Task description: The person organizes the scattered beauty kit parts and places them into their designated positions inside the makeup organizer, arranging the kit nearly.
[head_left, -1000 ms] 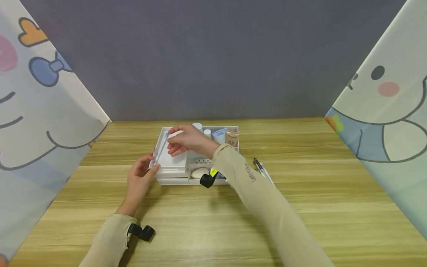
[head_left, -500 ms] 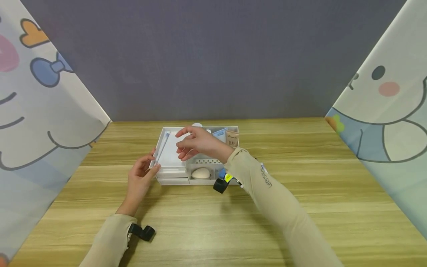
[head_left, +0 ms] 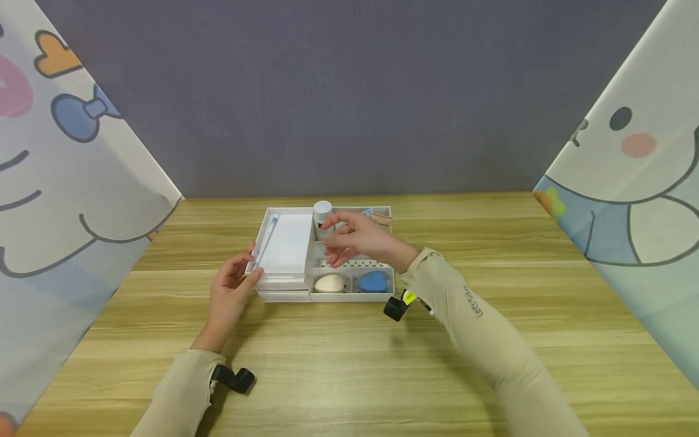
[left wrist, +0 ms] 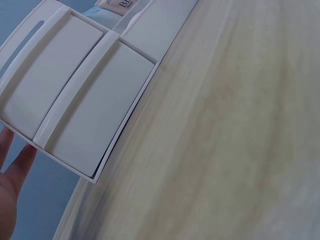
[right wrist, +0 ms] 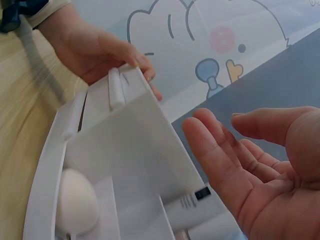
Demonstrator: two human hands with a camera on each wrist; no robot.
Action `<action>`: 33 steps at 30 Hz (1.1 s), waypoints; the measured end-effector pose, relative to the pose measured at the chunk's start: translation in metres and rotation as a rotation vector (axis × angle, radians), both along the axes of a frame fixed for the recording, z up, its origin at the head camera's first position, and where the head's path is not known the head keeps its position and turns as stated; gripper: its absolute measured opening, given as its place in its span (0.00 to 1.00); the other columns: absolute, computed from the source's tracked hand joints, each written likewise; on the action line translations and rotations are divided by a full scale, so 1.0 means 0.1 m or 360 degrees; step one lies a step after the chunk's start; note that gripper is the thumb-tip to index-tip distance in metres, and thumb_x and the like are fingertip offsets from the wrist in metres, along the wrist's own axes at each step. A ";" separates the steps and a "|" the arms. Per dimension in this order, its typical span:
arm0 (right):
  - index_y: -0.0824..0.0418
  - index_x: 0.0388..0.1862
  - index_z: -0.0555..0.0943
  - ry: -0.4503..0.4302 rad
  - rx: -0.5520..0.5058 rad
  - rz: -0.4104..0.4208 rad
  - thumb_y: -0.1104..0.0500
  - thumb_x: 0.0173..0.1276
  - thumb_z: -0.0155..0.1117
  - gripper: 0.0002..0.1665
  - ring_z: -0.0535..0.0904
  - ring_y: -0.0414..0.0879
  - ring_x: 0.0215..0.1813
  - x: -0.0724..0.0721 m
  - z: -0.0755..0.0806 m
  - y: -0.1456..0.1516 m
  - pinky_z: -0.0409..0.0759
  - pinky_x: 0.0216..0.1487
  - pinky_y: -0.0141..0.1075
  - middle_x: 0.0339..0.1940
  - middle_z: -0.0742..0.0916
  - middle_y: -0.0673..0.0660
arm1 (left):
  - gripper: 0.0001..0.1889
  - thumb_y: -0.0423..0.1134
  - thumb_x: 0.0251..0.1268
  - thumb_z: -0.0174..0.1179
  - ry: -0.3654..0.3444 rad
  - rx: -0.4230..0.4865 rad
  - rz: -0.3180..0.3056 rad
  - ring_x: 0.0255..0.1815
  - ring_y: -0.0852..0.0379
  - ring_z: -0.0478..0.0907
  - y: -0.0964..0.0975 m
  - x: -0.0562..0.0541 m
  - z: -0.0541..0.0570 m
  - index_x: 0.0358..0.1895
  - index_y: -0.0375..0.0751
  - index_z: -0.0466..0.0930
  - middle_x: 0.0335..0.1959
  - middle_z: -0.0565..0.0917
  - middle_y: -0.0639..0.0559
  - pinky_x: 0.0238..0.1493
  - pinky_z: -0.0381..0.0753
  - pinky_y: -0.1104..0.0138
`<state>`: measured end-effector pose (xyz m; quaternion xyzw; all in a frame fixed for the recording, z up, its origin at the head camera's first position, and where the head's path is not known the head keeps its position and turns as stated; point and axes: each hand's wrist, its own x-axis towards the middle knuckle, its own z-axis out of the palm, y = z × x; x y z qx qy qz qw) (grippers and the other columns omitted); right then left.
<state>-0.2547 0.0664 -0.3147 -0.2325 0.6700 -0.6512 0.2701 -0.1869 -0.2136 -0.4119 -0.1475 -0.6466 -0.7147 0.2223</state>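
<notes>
Left hand [head_left: 228,291] on the white organizer [head_left: 352,298] at its front left corner: thumb at the front edge, fingers bent against the outside of the left wall, so it grips the corner. Right hand [head_left: 367,238] is above the organizer's right half, fingers loosely bent, thumb well apart from the forefinger, nothing in hold; right wrist view shows the gap between them

Organizer sits on the wood-grain surface [head_left: 349,370], near its far edge. Left part is a raised block with a flat top, a slim pen-like stick [head_left: 266,240] lying along the left side of that top, near the left hand. Left wrist view shows two drawers [left wrist: 100,105] in the block, each with a raised white strip along one edge

Right part is split into compartments. Front row: cream sponge [head_left: 329,283] in the left one, blue sponge [head_left: 373,281] in the right one. Back row: white-capped bottle [head_left: 323,209] upright next to the block, tan tube [head_left: 382,220] at the right end, mostly behind the right hand

Beige sleeves [head_left: 486,340] on both arms, a black wrist device [head_left: 235,379] on each. Dark backdrop [head_left: 349,103] behind, cartoon panels [head_left: 628,182] at both sides
</notes>
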 end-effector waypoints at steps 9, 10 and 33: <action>0.78 0.63 0.63 0.0040 0.0060 -0.0043 0.72 0.73 0.55 0.23 0.85 0.48 0.28 0.03 -0.10 0.33 0.86 0.39 0.50 0.37 0.83 0.77 | 0.12 0.12 0.60 0.55 -0.0014 -0.0008 -0.0004 0.63 0.63 0.76 0.00 0.01 0.00 0.46 0.21 0.73 0.60 0.81 0.58 0.55 0.76 0.74; 0.78 0.63 0.62 0.0044 0.0065 -0.0052 0.73 0.73 0.55 0.23 0.85 0.48 0.28 0.03 -0.11 0.37 0.86 0.39 0.50 0.36 0.83 0.76 | 0.12 0.13 0.61 0.55 -0.0019 -0.0010 -0.0002 0.63 0.63 0.76 0.00 0.00 0.01 0.46 0.21 0.73 0.60 0.81 0.59 0.54 0.76 0.74; 0.80 0.59 0.62 0.0010 0.0233 -0.0138 0.73 0.71 0.55 0.22 0.84 0.45 0.27 0.19 -0.44 1.14 0.86 0.36 0.46 0.29 0.85 0.62 | 0.11 0.13 0.60 0.55 -0.0029 0.0010 0.0000 0.63 0.63 0.75 0.00 0.00 0.01 0.46 0.21 0.73 0.60 0.81 0.59 0.54 0.77 0.74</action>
